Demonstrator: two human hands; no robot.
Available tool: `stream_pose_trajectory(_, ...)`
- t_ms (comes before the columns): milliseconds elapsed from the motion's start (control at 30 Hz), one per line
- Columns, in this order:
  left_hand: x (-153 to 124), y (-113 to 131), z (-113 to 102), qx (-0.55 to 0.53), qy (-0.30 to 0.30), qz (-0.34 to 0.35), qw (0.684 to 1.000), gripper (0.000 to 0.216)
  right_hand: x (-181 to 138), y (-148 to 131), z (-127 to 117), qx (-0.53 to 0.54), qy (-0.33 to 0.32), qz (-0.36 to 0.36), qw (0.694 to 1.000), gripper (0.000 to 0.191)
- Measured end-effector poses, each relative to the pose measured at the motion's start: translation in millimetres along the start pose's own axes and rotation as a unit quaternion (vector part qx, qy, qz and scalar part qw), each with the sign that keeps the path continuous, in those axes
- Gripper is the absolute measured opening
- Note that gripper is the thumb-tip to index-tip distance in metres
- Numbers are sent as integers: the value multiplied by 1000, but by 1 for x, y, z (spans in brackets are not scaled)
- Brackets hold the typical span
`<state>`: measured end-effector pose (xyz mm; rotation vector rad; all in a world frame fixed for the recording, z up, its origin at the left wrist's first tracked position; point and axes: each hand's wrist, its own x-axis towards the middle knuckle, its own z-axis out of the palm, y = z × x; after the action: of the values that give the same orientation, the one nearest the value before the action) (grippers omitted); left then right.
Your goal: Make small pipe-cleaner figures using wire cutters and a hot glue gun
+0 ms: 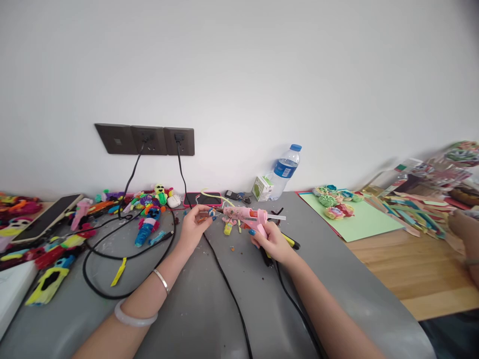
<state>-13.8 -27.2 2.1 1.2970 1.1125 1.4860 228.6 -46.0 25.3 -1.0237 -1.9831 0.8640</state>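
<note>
My right hand (275, 243) is wrapped round the handle of a pink hot glue gun (239, 213), which points left. A whitish glue stick (279, 217) sticks out of its back end. Close to the nozzle, my left hand (194, 227) has its fingertips pinched together. Something small with orange shows at those fingers, too small to name. Under the gun lies a small yellow piece (228, 228). A yellow and black tool (291, 241) lies behind my right hand, partly hidden by it.
Black cables run from wall sockets (147, 139) across the grey table (202, 309). Fuzzy colourful figures (147, 227) lie at left. A water bottle (286, 172), small box (262, 188) and pink-edged phone (202, 199) stand or lie by the wall. At right, another person's hand (464, 229) is near paper strips (411, 214).
</note>
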Motion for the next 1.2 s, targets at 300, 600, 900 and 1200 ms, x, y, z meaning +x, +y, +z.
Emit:
stream_pose_trajectory(300,-1,2,2,3,-17,-16,1000,20,1,6,-3,110,26,-12,994,52)
stream_pose_trajectory(600,-2,6,2,38,-40,-27,998,20,1,7,-1,100,16,-16,995,56)
stream_pose_trajectory(900,-2,6,2,38,-42,-27,998,20,1,7,-1,91,19,-21,995,55)
stream_pose_trajectory(1200,-1,3,2,30,-41,-21,998,20,0,7,0,55,-22,-13,998,58)
